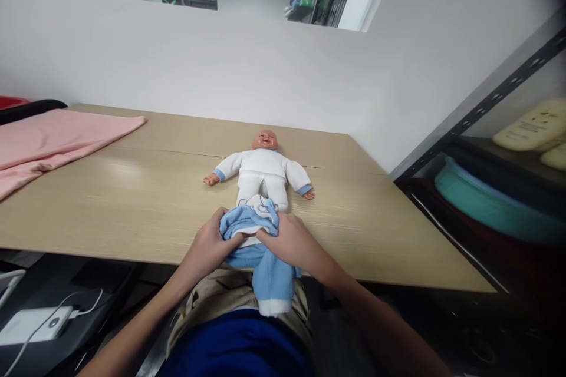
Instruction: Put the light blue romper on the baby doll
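Observation:
A baby doll [263, 162] lies face up on the wooden table [145, 206], its arms spread and its legs towards me. White clothing with blue cuffs covers its body. Between my hands is a blue and white terry baby garment [273, 283], bunched up at its edge, with one sleeve or leg hanging over the table's front edge. My left hand [217, 240] grips the bunched cloth from the left, thumb on the inner edge. From the right, my right hand [289, 238] pinches the same edge. The garment hides the doll's feet.
A pink cloth [48, 141] is spread at the table's left end. On the right, a shelf holds a teal basin [486, 203] and pale yellow bottles [533, 123]. A white power bank [35, 325] with a cable lies low on the left. A white wall [198, 65] stands behind the table.

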### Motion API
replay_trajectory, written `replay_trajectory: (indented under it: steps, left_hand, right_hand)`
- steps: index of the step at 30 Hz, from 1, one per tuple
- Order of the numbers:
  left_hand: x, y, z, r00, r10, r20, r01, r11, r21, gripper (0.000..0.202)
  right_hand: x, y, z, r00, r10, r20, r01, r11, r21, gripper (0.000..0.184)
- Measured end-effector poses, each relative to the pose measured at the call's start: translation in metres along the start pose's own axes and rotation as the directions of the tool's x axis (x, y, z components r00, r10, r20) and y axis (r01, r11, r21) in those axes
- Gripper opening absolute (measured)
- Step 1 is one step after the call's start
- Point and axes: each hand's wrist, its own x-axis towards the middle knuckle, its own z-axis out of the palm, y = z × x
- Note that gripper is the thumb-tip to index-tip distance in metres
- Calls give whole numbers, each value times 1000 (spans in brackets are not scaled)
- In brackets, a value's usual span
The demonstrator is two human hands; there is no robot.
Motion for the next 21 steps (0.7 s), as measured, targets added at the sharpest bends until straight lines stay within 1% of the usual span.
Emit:
replay_trajectory:
  steps: [1, 3, 5, 7, 9, 11, 13, 15, 16, 18, 21]
  left_hand:
    - [1, -2, 2, 1000, -20, -11, 21, 997, 68, 35]
    - [4, -6, 6, 999, -50, 5, 48, 983, 175, 29]
    - [6, -10, 9, 998, -52, 22, 44, 960, 275, 23]
    - [9, -15, 11, 999, -23, 39, 8, 937, 348, 19]
    - [13, -21, 11, 998, 15, 62, -37, 925, 378, 18]
    - [15, -27, 12, 996, 48, 78, -75, 916, 394, 18]
    - [16, -33, 14, 994, 86, 69, -107, 895, 433, 20]
    - [16, -39, 17, 991, 126, 36, -128, 875, 467, 27]
    - [16, -42, 19, 989, 145, 18, -136, 874, 466, 31]
    - [16, -46, 21, 985, 171, 8, -160, 898, 411, 35]
    - [12, -48, 21, 983, 177, 52, -185, 953, 242, 41]
  right_hand:
    - [3, -2, -1, 1000, 14, 19, -13, 999, -35, 27]
    - [8, -3, 1, 998, 51, 32, -47, 991, -126, 29]
    - [12, 1, 5, 996, 76, 38, -67, 978, -196, 28]
    - [14, 7, 10, 995, 92, 46, -78, 967, -243, 26]
    - [13, 11, 15, 997, 67, 41, -53, 963, -266, 26]
    - [12, 13, 18, 999, 30, 33, -19, 957, -288, 34]
    - [11, 12, 19, 999, 18, 33, -7, 955, -298, 40]
    - [10, 10, 18, 999, 19, 42, -6, 959, -283, 42]
    - [9, 10, 18, 999, 17, 44, -5, 962, -272, 43]
    - [8, 10, 18, 999, 2, 52, 11, 969, -246, 43]
    - [5, 15, 17, 995, -36, 91, 54, 977, -208, 38]
